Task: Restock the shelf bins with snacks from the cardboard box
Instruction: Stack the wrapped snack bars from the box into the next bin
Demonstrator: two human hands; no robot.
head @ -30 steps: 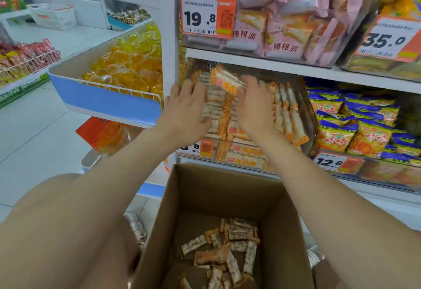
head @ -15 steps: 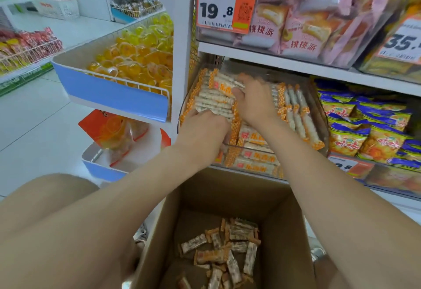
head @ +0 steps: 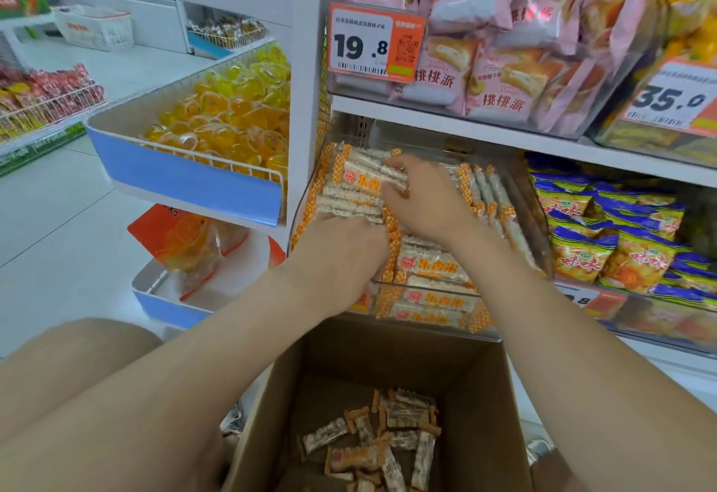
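Head view, near to far. Cardboard box sits open at the bottom of the frame, just below the shelf front. A scatter of loose snack packs lies on its floor, orange-and-white wrappers in no order. A bare knee is at lower left, beside the box.

Both forearms reach over the box into the clear shelf bin. Left hand is at the lower edge of the stacked snack packs, back of the hand toward the camera and fingers tucked out of sight, so I cannot tell whether it grips a pack. Right hand is higher, with its fingers curled over the right ends of the same stack, grasping it. That stack lies flat on the left side of the bin. More packs of the same kind stand on edge along the right side and lie flat against the front wall.

Right of the bin are blue-and-yellow snack bags. Left of the shelf post is a blue tray of orange jelly cups. On the shelf above are pink pastry packs with a 19.8 price tag, and a 35.0 price tag further right.
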